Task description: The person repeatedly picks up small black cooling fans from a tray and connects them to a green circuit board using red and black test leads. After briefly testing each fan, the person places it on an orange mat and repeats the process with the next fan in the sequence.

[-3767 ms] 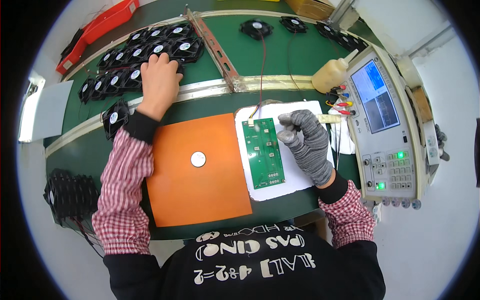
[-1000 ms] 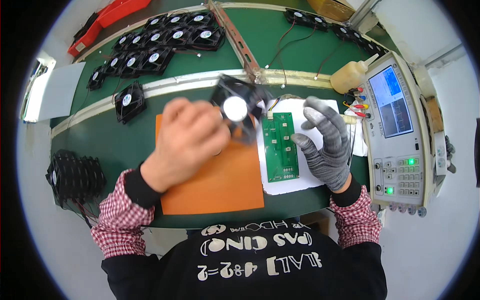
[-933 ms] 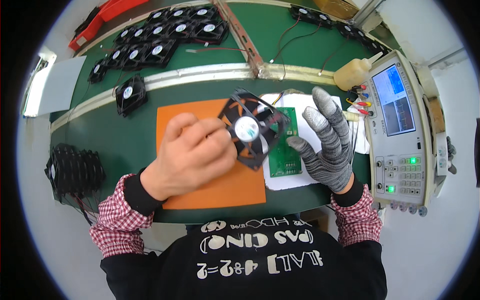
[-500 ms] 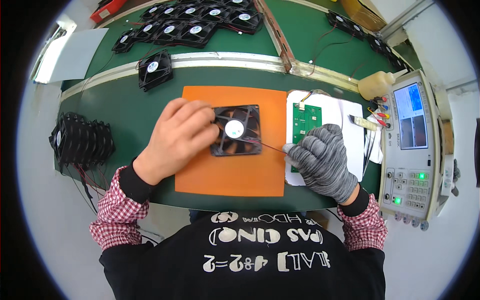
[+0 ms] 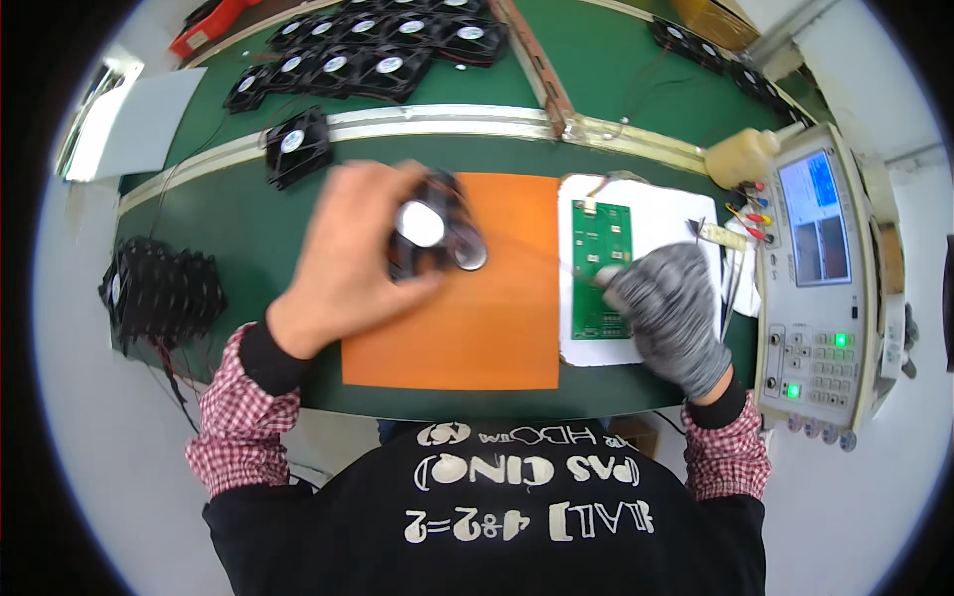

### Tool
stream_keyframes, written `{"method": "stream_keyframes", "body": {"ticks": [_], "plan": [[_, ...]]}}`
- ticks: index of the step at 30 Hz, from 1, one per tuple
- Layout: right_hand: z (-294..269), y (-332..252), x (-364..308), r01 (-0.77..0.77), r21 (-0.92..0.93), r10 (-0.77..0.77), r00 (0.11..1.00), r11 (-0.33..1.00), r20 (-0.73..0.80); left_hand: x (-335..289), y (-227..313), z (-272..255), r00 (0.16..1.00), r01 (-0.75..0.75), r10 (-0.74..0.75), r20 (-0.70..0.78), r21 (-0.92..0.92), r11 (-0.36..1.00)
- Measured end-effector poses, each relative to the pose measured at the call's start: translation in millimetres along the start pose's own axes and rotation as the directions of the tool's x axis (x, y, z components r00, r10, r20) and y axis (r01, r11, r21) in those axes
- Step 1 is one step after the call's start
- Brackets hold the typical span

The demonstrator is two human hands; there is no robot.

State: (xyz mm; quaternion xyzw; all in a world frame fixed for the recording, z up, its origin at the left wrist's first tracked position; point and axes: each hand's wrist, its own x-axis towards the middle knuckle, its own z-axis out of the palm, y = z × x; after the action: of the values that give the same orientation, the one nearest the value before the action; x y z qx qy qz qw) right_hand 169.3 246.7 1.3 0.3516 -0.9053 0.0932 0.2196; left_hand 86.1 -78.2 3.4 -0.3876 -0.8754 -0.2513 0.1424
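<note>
My bare left hand grips a black square cooling fan with a round silver hub, holding it just above the orange mat. The fan is blurred by motion. My right hand, in a grey knit glove, rests closed over the lower right of a green circuit board that lies on a white sheet. A thin wire runs from the fan toward the gloved fingers; whether they pinch it I cannot tell.
Several black fans lie in rows at the back left, one alone by the metal rail. A stack of fans sits at the left edge. A test instrument with screen and a cream bottle stand at right.
My left hand fetched a fan from the back rows, set it on the orange mat, and now lifts and turns it. My gloved right hand moved down onto the circuit board.
</note>
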Motion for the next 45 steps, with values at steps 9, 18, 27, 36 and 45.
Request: {"method": "stream_keyframes", "body": {"ticks": [9,18,27,36,45], "plan": [[-0.9,31.5,-8.6,-0.525,0.553,0.593,0.802,0.647,0.068,2.1,-0.6,-0.8,0.949,0.067,-0.087,-0.304,-0.076,0.995],[33.4,32.5,-10.0,-0.487,0.597,0.552,0.829,0.637,0.088,15.6,43.3,24.0,0.962,0.017,0.018,0.271,-0.126,0.992],[37.3,35.4,-10.1,-0.477,0.605,0.541,0.836,0.638,0.089,14.3,41.1,38.0,0.981,-0.001,0.026,0.192,-0.128,0.992],[36.4,29.7,-5.1,-0.501,0.586,0.548,0.829,0.637,0.113,-15.6,87.7,-9.8,0.72,-0.47,0.362,-0.592,-0.032,0.882],[37.8,33.0,-12.0,-0.506,0.604,0.55,0.825,0.616,0.13,-9.0,70.3,-41.5,0.939,0.288,0.122,0.323,-0.928,0.238]]}}
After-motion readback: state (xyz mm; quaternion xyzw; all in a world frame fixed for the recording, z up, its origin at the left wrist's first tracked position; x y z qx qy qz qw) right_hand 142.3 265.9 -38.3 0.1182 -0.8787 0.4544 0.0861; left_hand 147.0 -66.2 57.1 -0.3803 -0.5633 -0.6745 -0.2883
